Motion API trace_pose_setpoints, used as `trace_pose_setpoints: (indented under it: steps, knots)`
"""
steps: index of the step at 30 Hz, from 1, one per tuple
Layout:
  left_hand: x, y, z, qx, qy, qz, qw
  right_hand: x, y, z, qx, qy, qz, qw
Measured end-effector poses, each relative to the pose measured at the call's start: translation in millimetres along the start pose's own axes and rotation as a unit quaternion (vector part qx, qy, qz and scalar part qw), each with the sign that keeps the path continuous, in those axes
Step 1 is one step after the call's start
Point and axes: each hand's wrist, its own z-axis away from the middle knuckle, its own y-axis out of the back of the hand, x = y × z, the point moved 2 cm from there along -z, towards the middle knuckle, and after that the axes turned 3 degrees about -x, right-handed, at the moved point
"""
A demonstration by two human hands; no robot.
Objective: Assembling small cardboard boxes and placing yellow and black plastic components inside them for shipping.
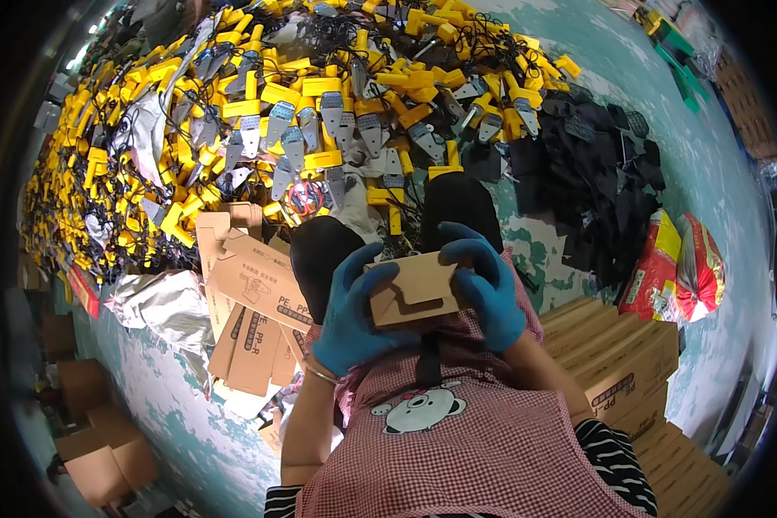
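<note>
Between my two blue-gloved hands is a small brown cardboard box [416,285], held above my lap with an end flap facing up. My left hand [354,311] grips the box's left side, thumb near its upper corner. On the right side, my right hand [489,289] curls its fingers and thumb around the edge. The box's inside cannot be seen. Just left of my knees lie several flattened printed cardboard boxes [255,281], the nearest things to my left hand.
A large heap of yellow-handled tools [319,86] with grey metal plates and black cords spreads ahead. Black flat pieces [587,173] lie at the right, beside red and yellow sacks [678,268]. Stacked packed boxes [622,371] stand near right. Open cartons [108,457] sit lower left, white sacking [164,311] above them.
</note>
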Motion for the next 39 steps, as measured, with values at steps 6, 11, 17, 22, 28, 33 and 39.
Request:
trace_pose_setpoints:
  steps: [6,11,17,22,28,33,39]
  knots:
    - [-3.3,14.1,7.7,-0.053,-0.073,-0.153,0.984,-50.0,-12.8,-23.4,-0.139,-0.037,0.333,0.932]
    - [5.6,12.8,4.9,-0.065,-0.043,-0.171,0.982,-35.1,-18.3,-28.5,-0.154,-0.029,0.537,0.829]
    - [4.8,12.9,16.0,-0.034,0.007,-0.146,0.989,-53.1,-17.3,-22.7,-0.176,-0.019,0.513,0.840]
    - [4.3,27.4,15.2,-0.022,-0.006,-0.109,0.994,-66.9,-2.3,-21.4,-0.198,-0.057,0.370,0.906]
    - [6.9,161.0,64.1,0.447,0.140,0.128,0.874,-54.9,168.9,-77.5,0.334,0.105,-0.007,0.937]
    - [15.0,174.0,108.7,0.456,0.158,0.333,0.810,138.1,336.9,-92.5,0.490,-0.172,0.271,0.810]
    - [-0.4,151.3,124.8,0.278,0.237,-0.403,0.839,304.5,414.0,-68.4,0.615,-0.323,-0.441,0.569]
